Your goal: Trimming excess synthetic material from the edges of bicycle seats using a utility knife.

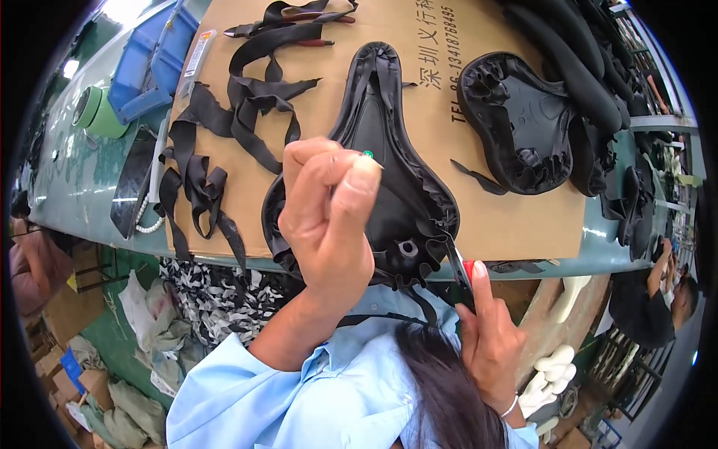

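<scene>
A black bicycle saddle [387, 172] lies underside up before me, its narrow nose pointing away and its cover gathered in folds around the rim. My left hand [329, 217] is raised over its middle, thumb and forefinger pinched together. A small green round spot [368, 155] shows at those fingertips; I cannot tell whether it is held or lies on the saddle. In my right hand [490, 329] is a pair of scissors [457, 262] with red and black on the handle. Their metal tip touches the folded cover at the saddle's wide right corner.
Cardboard [516, 232] covers the table, with black cut strips [202, 120] at left. Another upturned saddle [516, 112] and a pile of black saddles [576, 45] stand right. A blue bin [153, 63] and green round container [101, 112] sit far left. Scraps [232, 303] lie below the table edge.
</scene>
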